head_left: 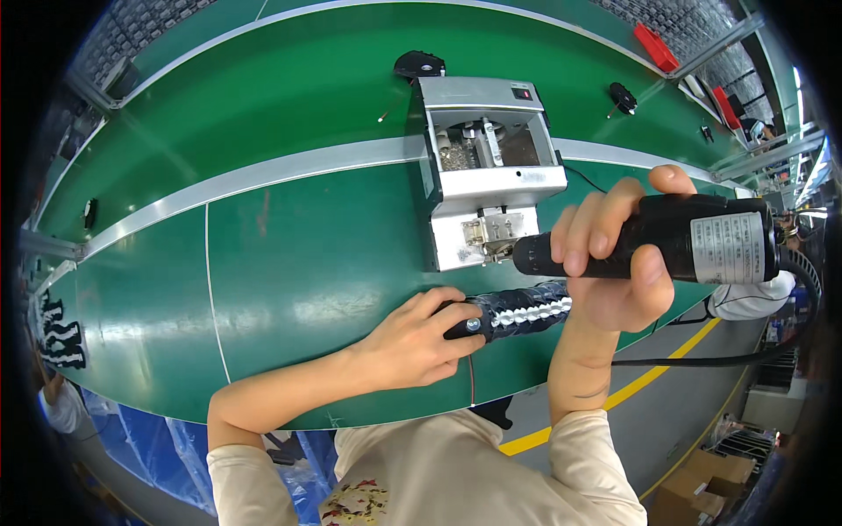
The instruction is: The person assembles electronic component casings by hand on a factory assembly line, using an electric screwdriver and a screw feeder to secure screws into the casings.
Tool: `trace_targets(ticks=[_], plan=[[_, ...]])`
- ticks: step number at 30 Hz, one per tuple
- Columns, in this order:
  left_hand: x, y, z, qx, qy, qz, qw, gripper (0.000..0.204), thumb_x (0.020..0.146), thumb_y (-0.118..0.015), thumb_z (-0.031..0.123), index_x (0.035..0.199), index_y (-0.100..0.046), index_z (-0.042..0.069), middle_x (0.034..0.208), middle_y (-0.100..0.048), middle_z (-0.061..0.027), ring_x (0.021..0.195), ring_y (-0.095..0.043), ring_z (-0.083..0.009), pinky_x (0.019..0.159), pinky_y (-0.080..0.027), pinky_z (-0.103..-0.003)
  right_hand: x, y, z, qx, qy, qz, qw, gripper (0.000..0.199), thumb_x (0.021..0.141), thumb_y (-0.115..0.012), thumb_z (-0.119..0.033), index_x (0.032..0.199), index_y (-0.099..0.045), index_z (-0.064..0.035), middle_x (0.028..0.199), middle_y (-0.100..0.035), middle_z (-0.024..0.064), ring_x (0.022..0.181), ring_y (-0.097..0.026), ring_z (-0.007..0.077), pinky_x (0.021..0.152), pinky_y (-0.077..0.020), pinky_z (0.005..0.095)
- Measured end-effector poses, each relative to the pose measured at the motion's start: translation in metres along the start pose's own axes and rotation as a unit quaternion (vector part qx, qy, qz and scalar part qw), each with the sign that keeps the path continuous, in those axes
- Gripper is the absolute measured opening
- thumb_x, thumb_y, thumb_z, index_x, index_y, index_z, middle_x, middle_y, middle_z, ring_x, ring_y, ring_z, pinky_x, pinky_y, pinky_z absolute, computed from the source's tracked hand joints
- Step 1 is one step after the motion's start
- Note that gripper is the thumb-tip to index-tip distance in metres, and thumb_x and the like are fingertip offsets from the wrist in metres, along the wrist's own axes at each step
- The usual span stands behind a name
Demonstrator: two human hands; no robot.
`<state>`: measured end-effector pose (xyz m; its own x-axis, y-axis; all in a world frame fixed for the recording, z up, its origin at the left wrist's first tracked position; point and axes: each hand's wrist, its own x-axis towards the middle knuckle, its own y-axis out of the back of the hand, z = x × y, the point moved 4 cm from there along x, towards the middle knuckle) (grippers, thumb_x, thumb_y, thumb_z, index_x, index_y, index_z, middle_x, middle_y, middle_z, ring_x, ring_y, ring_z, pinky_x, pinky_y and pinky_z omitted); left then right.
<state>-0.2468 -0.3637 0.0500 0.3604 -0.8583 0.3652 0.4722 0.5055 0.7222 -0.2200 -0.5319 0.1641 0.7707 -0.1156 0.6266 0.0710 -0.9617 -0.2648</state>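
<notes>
My right hand [618, 250] is wrapped round a black electric screwdriver [680, 232] with a pale label. The screwdriver lies nearly level, its nose pointing left at the front outlet of a silver screw feeder [487, 181]. Whether its tip touches the outlet I cannot tell. Screws show inside the feeder's open top. My left hand [425, 340] grips the left end of a long black part [526, 313] with a white zigzag strip along it, resting on the green table [298, 280]. A round silvery spot shows beside my fingertips, and the part's right end is behind my right hand.
A metal rail [289, 180] crosses the table behind my left hand. Small black parts [419, 66] [623, 98] lie beyond it. Several black pieces [61, 337] stand at the far left. The screwdriver's cable [702, 361] loops down on the right. Red bins [656, 48] sit at the far right.
</notes>
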Motion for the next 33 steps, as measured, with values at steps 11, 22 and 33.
trace_targets(ticks=[11, 22, 33], plan=[[-0.002, 0.002, -0.003, -0.008, -0.01, 0.012, 1.0, 0.036, 0.063, -0.072, 0.013, 0.098, -0.065, 0.011, 0.114, -0.05, -0.0084, 0.107, -0.046, -0.0299, 0.087, -0.047, -0.038, 0.01, -0.007, 0.024, -0.04, -0.057, 0.028, 0.997, 0.041, 0.077, -0.061, -0.013, 0.112, -0.042, -0.0024, 0.064, -0.05, 0.0082, 0.045, -0.047, 0.015, 0.042, -0.0409, 0.0284], [-0.004, 0.0, -0.005, -0.021, -0.007, 0.025, 0.999, 0.032, 0.063, -0.071, 0.013, 0.095, -0.067, 0.011, 0.112, -0.052, -0.0076, 0.107, -0.046, -0.0286, 0.085, -0.047, -0.036, -0.043, -0.007, -0.001, 0.015, -0.063, -0.005, 0.998, 0.042, 0.08, -0.062, -0.016, 0.114, -0.039, -0.0048, 0.066, -0.048, 0.0069, 0.043, -0.047, 0.0159, 0.043, -0.0415, 0.0306], [-0.002, 0.002, -0.005, -0.021, -0.002, 0.019, 1.0, 0.035, 0.062, -0.071, 0.015, 0.097, -0.068, 0.011, 0.112, -0.053, -0.0074, 0.107, -0.045, -0.0278, 0.087, -0.046, -0.036, -0.059, -0.009, 0.013, 0.037, -0.137, 0.02, 0.99, 0.041, 0.075, -0.068, -0.007, 0.103, -0.038, -0.0059, 0.067, -0.049, 0.0077, 0.053, -0.048, 0.0157, 0.05, -0.0437, 0.0297]])
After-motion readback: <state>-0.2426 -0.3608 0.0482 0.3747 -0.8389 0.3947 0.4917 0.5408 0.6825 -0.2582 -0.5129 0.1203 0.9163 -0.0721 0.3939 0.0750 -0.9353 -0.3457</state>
